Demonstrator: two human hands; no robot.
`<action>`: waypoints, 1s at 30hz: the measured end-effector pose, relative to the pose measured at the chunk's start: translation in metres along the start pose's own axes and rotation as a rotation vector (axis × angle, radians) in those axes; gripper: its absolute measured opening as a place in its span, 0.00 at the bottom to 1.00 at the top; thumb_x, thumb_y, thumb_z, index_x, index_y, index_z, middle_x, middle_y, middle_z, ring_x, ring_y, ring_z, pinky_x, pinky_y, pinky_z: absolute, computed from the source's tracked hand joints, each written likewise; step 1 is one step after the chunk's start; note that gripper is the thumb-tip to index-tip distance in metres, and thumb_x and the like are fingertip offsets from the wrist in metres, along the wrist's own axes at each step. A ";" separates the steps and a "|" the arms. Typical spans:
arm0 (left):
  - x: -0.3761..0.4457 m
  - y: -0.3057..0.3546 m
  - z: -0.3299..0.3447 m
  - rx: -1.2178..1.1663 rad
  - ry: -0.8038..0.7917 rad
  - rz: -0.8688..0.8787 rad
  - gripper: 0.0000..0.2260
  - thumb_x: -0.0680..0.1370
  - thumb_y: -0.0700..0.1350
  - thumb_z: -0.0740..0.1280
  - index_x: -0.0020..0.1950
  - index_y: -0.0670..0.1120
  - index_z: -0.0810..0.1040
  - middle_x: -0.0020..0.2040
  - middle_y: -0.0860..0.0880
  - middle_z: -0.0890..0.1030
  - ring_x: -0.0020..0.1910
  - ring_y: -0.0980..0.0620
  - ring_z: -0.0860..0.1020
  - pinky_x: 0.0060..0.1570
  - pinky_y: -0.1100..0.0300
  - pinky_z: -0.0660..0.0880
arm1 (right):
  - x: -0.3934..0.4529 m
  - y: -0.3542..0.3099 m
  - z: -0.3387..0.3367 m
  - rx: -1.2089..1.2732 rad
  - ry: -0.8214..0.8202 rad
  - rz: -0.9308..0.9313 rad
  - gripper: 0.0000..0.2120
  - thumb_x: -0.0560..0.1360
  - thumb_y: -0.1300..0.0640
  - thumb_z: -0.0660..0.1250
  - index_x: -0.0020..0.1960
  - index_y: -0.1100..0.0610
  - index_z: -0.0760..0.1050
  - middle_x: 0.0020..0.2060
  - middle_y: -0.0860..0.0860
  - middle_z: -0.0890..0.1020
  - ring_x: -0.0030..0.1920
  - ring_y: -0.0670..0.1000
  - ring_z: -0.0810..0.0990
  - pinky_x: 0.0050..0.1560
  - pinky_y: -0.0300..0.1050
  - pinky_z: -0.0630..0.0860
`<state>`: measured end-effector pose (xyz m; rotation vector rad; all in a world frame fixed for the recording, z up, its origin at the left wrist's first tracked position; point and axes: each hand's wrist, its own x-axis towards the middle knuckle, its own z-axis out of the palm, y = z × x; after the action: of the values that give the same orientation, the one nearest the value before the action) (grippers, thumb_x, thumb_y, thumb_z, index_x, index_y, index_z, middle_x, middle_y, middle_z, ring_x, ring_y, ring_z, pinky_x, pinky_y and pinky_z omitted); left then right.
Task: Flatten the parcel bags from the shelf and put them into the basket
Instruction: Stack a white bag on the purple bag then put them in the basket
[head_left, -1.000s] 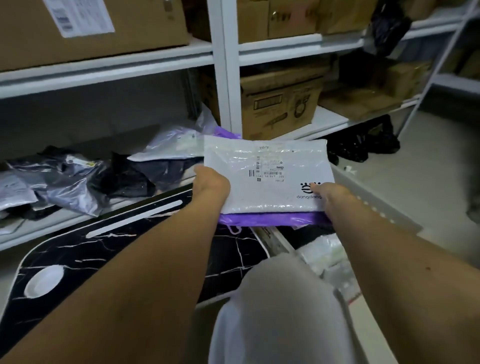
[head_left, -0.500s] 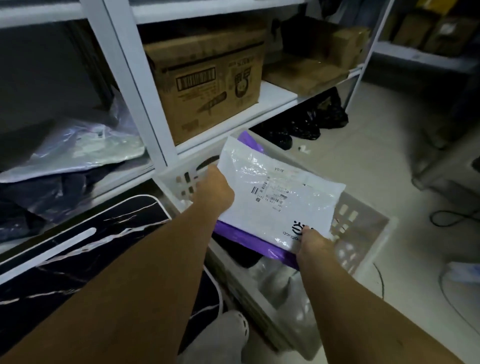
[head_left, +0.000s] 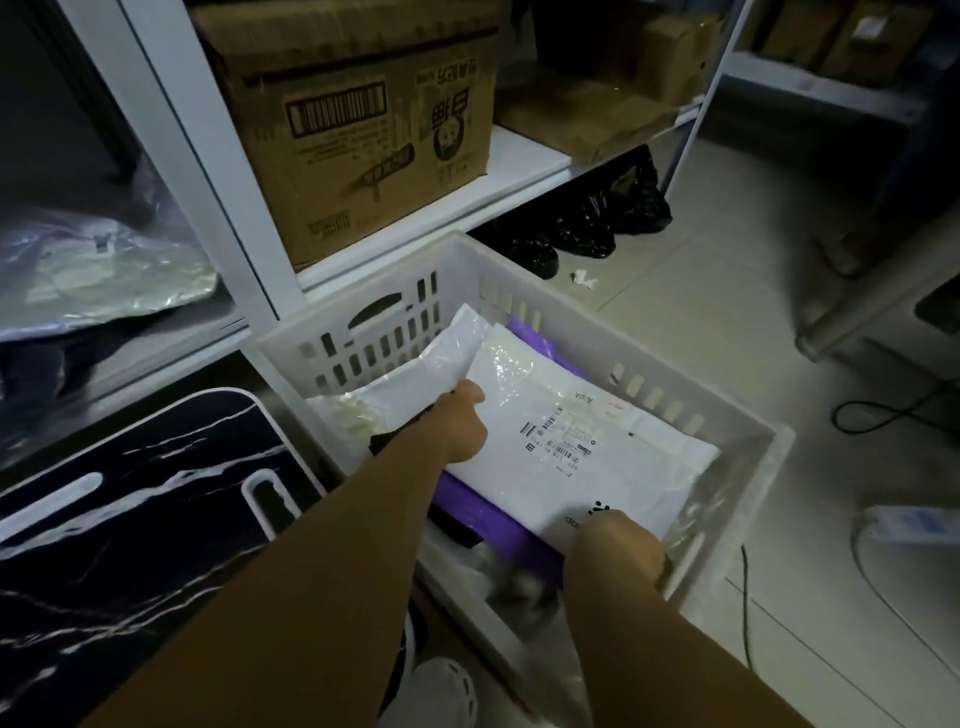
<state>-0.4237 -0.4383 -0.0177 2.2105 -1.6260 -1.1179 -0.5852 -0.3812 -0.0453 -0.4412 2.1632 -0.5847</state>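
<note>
Closest to me, my right hand (head_left: 618, 545) grips the near corner of the white parcel bag (head_left: 587, 457), fingers curled over its edge by the printed logo. My left hand (head_left: 460, 428) pinches the bag's left edge, thumb on top. The bag lies flat and tilted inside the white basket (head_left: 737, 415), its barcode label facing up, with a purple bag (head_left: 488, 512) directly under it, showing along the near edge and again at the far corner. Another white bag (head_left: 415, 374) leans against the basket's slotted left wall, just beside my left hand. Left of the basket I see a black marbled board (head_left: 130, 519). Beyond the basket stands the white shelf (head_left: 519, 161) with a cardboard box (head_left: 358, 119) on it, and a shiny bag (head_left: 93, 275) on the shelf to the left. Black plastic bags (head_left: 592, 218) sit on the floor under the shelf
</note>
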 end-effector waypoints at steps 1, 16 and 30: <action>0.003 -0.001 0.003 0.048 -0.022 0.009 0.26 0.79 0.35 0.54 0.75 0.52 0.59 0.75 0.45 0.59 0.72 0.42 0.61 0.72 0.48 0.60 | 0.004 -0.005 0.001 0.031 0.076 0.009 0.19 0.76 0.58 0.66 0.66 0.58 0.72 0.63 0.55 0.76 0.65 0.55 0.75 0.61 0.49 0.73; 0.031 -0.034 0.067 0.594 -0.279 0.022 0.27 0.83 0.46 0.52 0.78 0.59 0.42 0.77 0.45 0.34 0.76 0.39 0.37 0.74 0.43 0.41 | 0.045 -0.016 0.048 -0.874 -0.058 -0.528 0.34 0.75 0.32 0.57 0.74 0.37 0.46 0.77 0.53 0.40 0.75 0.68 0.39 0.68 0.74 0.52; 0.031 -0.030 0.083 0.698 -0.432 0.056 0.30 0.81 0.38 0.53 0.77 0.62 0.51 0.78 0.51 0.36 0.75 0.34 0.42 0.73 0.39 0.53 | 0.079 0.005 0.062 -0.800 -0.290 -0.249 0.48 0.70 0.26 0.59 0.76 0.40 0.33 0.73 0.58 0.27 0.71 0.74 0.32 0.70 0.71 0.46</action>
<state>-0.4522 -0.4307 -0.1058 2.3761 -2.5663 -1.2023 -0.5829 -0.4314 -0.1319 -1.1534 1.9949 0.2474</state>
